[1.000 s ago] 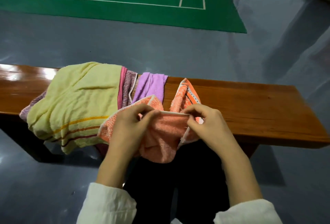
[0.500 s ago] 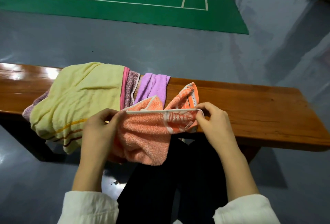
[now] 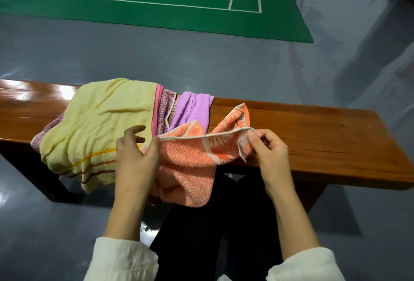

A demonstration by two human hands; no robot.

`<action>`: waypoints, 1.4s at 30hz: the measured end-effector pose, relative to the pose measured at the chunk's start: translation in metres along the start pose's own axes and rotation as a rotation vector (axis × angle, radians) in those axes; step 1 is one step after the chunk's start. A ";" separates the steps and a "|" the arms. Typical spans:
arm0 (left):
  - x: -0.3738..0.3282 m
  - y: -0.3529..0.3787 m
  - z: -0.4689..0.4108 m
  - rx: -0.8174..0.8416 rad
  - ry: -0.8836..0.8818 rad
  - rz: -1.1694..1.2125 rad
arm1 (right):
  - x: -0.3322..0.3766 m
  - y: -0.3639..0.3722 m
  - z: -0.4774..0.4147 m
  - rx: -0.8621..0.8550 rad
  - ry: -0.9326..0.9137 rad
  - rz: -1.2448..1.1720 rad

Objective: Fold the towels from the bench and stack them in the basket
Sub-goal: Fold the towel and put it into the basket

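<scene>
Nothing looks folded yet: left hand point(image 3: 134, 159) and right hand point(image 3: 268, 150) pinch the orange towel point(image 3: 190, 164) by its edge at centre, while other towels point(image 3: 100, 123) lie on the bench point(image 3: 324, 141).

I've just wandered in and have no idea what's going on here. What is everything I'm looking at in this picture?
bench: one, glossy brown wood, across the middle
yellow towel: one, pale yellow with stripes, draped over the bench's left part
mauve-and-pink towel: count unclear, under the yellow towel, showing at its edges
lilac towel: one, on the bench to the right of those
orange towel: one, white-hemmed, stretched between the hands at the bench's near edge
court mat: one, green with white lines, on the far floor
floor: grey, shiny, all around
trousers: black, bottom centre
sleeves: two, cream, bottom edge
left hand: pinches the orange towel's hem
right hand: pinches its right corner
</scene>
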State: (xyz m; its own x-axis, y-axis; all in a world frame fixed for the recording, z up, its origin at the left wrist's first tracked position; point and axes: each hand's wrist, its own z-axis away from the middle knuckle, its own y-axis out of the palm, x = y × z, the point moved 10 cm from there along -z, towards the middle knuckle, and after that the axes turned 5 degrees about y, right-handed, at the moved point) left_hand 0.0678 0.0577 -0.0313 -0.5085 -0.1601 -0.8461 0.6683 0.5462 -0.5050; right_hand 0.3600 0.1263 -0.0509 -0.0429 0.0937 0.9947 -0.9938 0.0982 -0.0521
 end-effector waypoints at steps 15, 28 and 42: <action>-0.092 0.073 0.051 0.390 0.251 0.383 | 0.016 0.032 0.039 0.107 0.014 -0.262; -0.108 0.044 0.049 0.081 0.474 0.047 | 0.024 0.038 0.050 0.260 0.005 -0.325; -0.115 0.068 0.033 0.179 0.459 0.096 | 0.038 0.028 0.030 0.131 -0.106 -0.172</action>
State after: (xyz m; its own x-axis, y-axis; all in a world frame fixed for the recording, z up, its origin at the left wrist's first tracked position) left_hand 0.1897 0.0860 0.0257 -0.5995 0.2840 -0.7483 0.7862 0.3843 -0.4840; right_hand 0.3278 0.1033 -0.0114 0.1240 -0.0186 0.9921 -0.9920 -0.0265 0.1235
